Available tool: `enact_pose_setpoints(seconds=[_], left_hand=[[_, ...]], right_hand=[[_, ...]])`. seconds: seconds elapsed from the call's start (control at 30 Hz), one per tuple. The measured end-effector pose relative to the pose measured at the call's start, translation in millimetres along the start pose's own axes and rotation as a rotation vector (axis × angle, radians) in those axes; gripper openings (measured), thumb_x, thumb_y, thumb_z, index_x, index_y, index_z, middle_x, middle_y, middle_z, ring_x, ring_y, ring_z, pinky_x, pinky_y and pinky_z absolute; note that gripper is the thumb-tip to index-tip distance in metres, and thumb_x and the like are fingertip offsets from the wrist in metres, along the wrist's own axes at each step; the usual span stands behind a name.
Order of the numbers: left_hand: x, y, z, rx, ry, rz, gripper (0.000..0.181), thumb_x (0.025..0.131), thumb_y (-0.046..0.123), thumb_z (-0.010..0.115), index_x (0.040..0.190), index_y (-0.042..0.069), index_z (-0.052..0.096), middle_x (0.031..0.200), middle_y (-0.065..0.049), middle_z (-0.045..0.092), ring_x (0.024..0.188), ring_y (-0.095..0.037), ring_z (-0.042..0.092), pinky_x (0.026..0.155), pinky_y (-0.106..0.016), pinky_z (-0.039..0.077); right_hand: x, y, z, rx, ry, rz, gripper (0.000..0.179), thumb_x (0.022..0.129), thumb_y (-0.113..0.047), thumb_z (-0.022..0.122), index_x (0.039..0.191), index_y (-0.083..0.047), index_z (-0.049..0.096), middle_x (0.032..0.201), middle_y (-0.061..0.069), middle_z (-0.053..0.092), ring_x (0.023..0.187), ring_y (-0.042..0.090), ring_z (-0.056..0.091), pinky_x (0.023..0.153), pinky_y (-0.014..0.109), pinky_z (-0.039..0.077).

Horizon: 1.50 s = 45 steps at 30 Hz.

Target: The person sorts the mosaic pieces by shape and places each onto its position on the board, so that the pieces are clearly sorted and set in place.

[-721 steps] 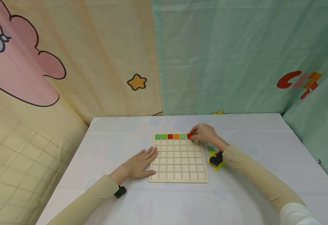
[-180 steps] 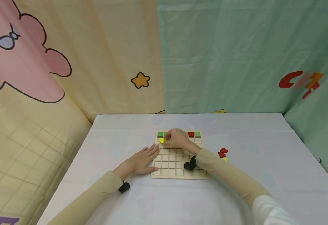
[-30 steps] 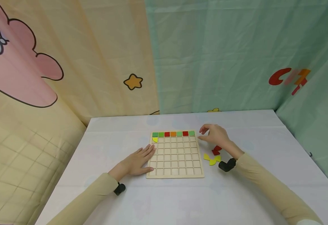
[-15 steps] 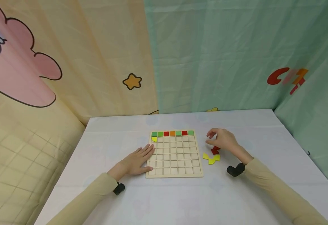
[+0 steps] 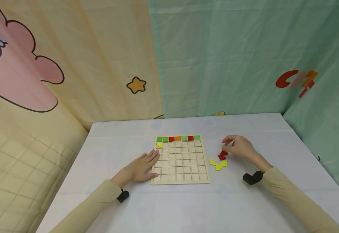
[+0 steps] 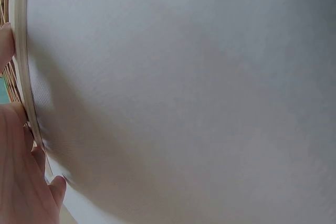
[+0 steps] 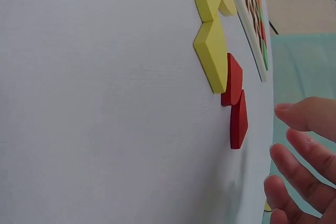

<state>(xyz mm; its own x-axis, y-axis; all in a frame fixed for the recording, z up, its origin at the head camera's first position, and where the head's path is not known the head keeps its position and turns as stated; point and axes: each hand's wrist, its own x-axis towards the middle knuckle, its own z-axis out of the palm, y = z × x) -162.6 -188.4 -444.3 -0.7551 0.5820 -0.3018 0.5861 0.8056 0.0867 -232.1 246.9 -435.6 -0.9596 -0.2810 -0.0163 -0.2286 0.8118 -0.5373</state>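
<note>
A wooden grid board [image 5: 179, 183] lies mid-table; its top row holds square tiles in greens, red and orange. One yellow quarter-round tile [image 5: 159, 144] sits in the leftmost cell of the second row. My left hand [image 5: 140, 168] rests with straight fingers over the board's left edge, as the left wrist view also shows. To the right of the board lie two red pieces [image 7: 239, 120], touching each other, and three yellow pieces [image 5: 218, 167]. Just above the red ones hovers my right hand [image 5: 239, 146], its fingers apart and holding nothing.
A white cloth covers the table [image 5: 175, 207], which ends at curtains [image 5: 221, 64] behind and at both sides. Small black cameras [image 5: 252, 178] are strapped at both wrists.
Since the oldest frame a green tile has filled the top row's last cell and a yellow one was placed below. Lately my right hand moved right from the board to the red pieces.
</note>
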Motion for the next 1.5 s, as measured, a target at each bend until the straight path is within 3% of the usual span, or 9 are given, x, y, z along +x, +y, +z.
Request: enact_pose_setpoints(seconds=[0.47, 0.77, 1.5], left_hand=[[0.3, -0.4, 0.7, -0.001, -0.014, -0.02, 0.086, 0.095, 0.064, 0.037, 0.155, 0.011, 0.007, 0.164, -0.004, 0.001, 0.151, -0.022, 0.001, 0.122, -0.044, 0.015], [-1.3, -0.9, 1.1, 0.001, -0.012, -0.015, 0.086, 0.095, 0.065, 0.035, 0.155, 0.011, 0.006, 0.164, -0.004, 0.0, 0.151, -0.022, 0.0, 0.122, -0.045, 0.015], [0.1, -1.3, -0.7, 0.005, -0.01, -0.002, 0.086, 0.095, 0.064, 0.035, 0.155, 0.01, 0.008, 0.163, -0.006, 0.002, 0.151, -0.024, 0.002, 0.121, -0.046, 0.017]], right_hand=[[-8.3, 21.0, -4.0, -0.003, -0.042, -0.078, 0.025, 0.078, -0.015, 0.074, 0.102, -0.007, 0.07, 0.088, 0.005, 0.069, 0.072, 0.015, 0.057, 0.061, 0.025, 0.047], [-9.7, 20.7, -2.0, 0.005, -0.108, -0.098, 0.028, 0.078, -0.009, 0.072, 0.105, -0.007, 0.069, 0.09, 0.005, 0.069, 0.072, 0.013, 0.056, 0.061, 0.025, 0.047], [-5.0, 13.9, 0.3, -0.021, -0.189, -0.064, 0.027, 0.08, -0.008, 0.07, 0.107, -0.007, 0.071, 0.093, 0.004, 0.068, 0.071, 0.013, 0.053, 0.061, 0.025, 0.045]])
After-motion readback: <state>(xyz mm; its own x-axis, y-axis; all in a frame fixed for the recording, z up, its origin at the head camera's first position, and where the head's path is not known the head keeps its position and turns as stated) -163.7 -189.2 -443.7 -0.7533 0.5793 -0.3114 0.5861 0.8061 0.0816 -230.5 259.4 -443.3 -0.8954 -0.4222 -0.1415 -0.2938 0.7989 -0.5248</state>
